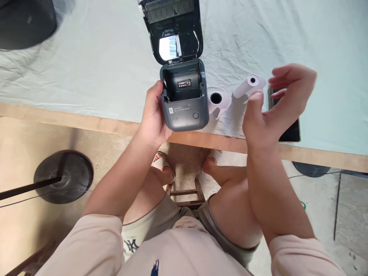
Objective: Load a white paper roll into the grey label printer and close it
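Seated at the worktop (86,76), a person's left hand (153,115) grips the open label printer (185,99) at the edge; right of the printer, the right hand (276,103) hovers open beside a paper roll (248,86). Steadying the printer should ease loading.

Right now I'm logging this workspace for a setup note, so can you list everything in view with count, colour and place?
label printer: 1, dark grey, lid open, compartment empty, at table edge
paper rolls: 2, white, on the cloth right of the printer; the farther one lies by the right fingers
phone: 1, black, flat on the cloth, partly behind the right hand
tablecloth: 1, pale green, over the table
table edge: 1, wooden, along the front
round bases: 2, dark, on the floor
stool: 1, wooden, between the knees
left hand: 1, gripping the printer's left side
right hand: 1, open, raised beside the farther roll
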A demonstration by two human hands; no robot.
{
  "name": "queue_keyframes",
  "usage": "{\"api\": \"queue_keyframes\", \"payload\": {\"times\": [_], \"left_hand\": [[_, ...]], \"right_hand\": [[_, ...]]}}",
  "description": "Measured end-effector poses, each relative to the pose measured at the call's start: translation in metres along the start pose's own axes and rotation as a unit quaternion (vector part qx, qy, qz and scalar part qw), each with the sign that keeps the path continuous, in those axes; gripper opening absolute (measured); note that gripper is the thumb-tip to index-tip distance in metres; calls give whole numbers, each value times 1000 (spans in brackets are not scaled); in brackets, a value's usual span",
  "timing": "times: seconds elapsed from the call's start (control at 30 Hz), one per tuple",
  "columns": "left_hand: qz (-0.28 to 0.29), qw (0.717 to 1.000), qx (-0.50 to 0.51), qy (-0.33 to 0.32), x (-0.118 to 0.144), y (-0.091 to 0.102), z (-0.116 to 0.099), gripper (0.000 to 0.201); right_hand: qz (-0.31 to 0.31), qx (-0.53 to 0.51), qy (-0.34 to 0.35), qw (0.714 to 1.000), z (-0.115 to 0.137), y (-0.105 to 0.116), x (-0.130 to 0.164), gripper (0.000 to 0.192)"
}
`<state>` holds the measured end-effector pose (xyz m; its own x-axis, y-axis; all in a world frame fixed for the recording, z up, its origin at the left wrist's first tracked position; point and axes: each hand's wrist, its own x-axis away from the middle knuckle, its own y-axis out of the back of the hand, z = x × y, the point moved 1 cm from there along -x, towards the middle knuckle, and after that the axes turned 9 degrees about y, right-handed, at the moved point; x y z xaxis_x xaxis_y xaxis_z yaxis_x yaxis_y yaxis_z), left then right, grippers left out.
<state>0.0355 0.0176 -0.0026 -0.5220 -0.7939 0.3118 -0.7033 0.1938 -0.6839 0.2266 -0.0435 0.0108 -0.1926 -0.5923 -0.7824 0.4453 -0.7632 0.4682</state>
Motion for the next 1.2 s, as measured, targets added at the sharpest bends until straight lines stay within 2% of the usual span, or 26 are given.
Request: {"api": "queue_keyframes", "payload": {"times": [0.07,0.17,0.27,0.33,0.4,0.47,0.57,0.67,0.7,0.77,0.8,0.87,0.93,1.07,1.2], "left_hand": [[-3,1000,-9,3,0,-1,0,45],[-27,999,-18,6,0,-1,1,43],[-31,999,-15,0,0,0,2,42],[-19,1000,-13,-5,-1,1,3,43],[-13,1000,-15,-2,-1,1,4,44],[-15,1000,-19,6,-1,1,4,43],[-15,1000,-18,19,-1,1,5,41],[-3,999,-17,28,-1,3,6,39],[3,999,-20,28,-1,4,6,38],[10,999,-25,22,-1,5,8,35],[8,999,-29,17,-1,6,9,33],[-4,999,-39,1,-1,7,10,28],[-11,998,-56,-16,0,6,10,26],[5,996,-87,-30,2,5,10,28],[24,994,-95,-37,1,5,10,24]], "right_hand": [[9,61,-14,998,-20,-3,-2,35],[103,83,-85,988,-44,-15,1,45],[164,91,-108,976,-49,-21,3,37],[170,93,-101,976,-47,-23,3,35],[160,83,-105,978,-46,-24,2,34],[147,64,-122,980,-47,-25,-1,42],[71,-22,-130,989,-45,-24,-11,48],[-34,-122,-28,992,-22,-14,-27,25],[-30,-134,15,990,-9,-10,-31,22],[40,-161,89,982,19,-4,-35,20],[103,-162,120,974,32,-3,-35,23],[203,-112,143,962,52,-4,-32,22],[272,-38,142,951,60,-7,-29,25],[345,59,109,930,60,-12,-28,25],[348,94,81,929,60,-11,-32,23]]}}
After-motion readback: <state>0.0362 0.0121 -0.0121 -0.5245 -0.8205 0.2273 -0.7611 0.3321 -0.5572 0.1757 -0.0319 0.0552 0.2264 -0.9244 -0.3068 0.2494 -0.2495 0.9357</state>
